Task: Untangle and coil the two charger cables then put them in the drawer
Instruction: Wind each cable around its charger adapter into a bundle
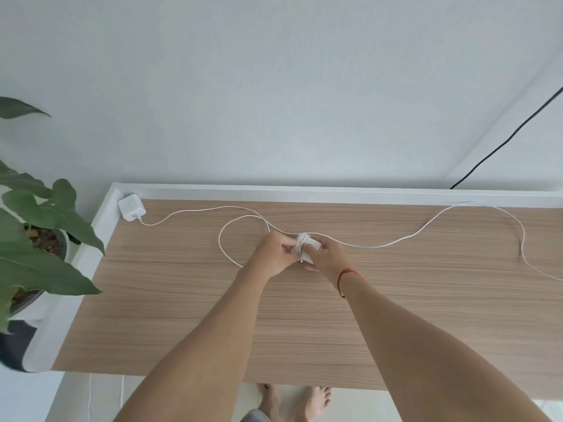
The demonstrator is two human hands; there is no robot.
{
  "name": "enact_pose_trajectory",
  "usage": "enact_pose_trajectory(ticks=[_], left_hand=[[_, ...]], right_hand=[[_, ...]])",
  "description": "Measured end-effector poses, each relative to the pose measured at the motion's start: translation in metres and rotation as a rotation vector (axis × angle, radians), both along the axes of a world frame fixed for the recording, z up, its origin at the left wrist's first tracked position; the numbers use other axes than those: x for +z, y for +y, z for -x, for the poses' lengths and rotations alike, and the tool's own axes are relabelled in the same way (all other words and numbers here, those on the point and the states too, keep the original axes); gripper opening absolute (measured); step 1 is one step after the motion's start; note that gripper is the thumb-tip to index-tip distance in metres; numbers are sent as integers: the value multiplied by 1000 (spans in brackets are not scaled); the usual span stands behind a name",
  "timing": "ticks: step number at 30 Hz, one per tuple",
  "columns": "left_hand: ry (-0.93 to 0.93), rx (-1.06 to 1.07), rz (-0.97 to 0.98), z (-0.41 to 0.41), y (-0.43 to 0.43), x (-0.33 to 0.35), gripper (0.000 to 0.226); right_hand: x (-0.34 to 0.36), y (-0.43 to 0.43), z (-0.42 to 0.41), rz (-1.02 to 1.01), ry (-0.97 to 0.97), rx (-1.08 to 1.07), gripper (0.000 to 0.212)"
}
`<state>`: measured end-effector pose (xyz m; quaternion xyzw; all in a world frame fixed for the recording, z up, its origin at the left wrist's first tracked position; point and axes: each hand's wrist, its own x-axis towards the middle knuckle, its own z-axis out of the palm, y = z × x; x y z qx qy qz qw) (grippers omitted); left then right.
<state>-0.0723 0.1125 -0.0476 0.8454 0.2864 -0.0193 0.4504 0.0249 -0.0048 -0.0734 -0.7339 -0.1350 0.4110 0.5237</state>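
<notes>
Charger [315, 245], cable-wrapped, pinched by left hand [272, 254], right hand [330, 257]

Left hand [271, 254] and right hand [328, 257] gripping cable-wrapped charger [313, 245], loose cable [377, 247] across desk [213, 315]

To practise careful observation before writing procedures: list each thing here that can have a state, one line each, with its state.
left hand: grips the loose cable beside the coil.
right hand: holds the wrapped charger.
wrapped charger: partly wound, held between both hands.
coil: a few turns round the wrapped charger.
loose cable: uncoiled, sprawled across the table.
corner charger: lying on the table, cable plugged in.
</notes>
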Motion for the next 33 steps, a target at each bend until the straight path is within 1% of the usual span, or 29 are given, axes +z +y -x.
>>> enact_pose_trajectory(ticks=[2, 4, 7, 8, 10, 12, 15, 18, 21, 24, 26, 28, 30, 33], left_hand=[[-16, 11, -35, 2, -7, -1, 21], [-68, 70, -125, -1, -18, -7, 22], [-111, 147, -194, -14, -33, -11, 12], [-111, 136, -220, -17, -33, -12, 11], [-107, 68, -260, -18, -29, -12, 12], [-109, 9, -261, -15, -25, -11, 18], [-131, -11, -258, -14, -21, -14, 25], [-142, -1, -277, -15, -20, -13, 22], [-154, 34, -292, -14, -22, -13, 18], [-174, 59, -299, -10, -25, -14, 18], [-182, 50, -295, -8, -22, -16, 17], [-192, 41, -300, -5, -21, -16, 15], [-192, 31, -302, -3, -19, -17, 13], [-170, 3, -245, -2, -19, -17, 25]], right_hand=[[3, -5, -6, 43, -87, 76, 17], [5, -15, -14, 108, -130, 147, 12], [3, -25, -23, 169, -112, 136, 34], [2, -25, -23, 166, -97, 113, 37], [0, -26, -24, 163, -59, 76, 34], [2, -27, -24, 158, -48, 66, 27], [2, -27, -20, 153, -91, 65, 14], [-2, -26, -11, 100, -149, 18, 16], [-4, -23, -7, 83, -255, 10, 9], [-8, -18, -4, 204, -454, 24, 13], [-11, -14, -1, 238, -521, 18, 18], [-11, -12, 2, 258, -551, 32, 24], [-11, -11, 2, 279, -563, 51, 25], [-10, -15, 0, 290, -544, 61, 24]])
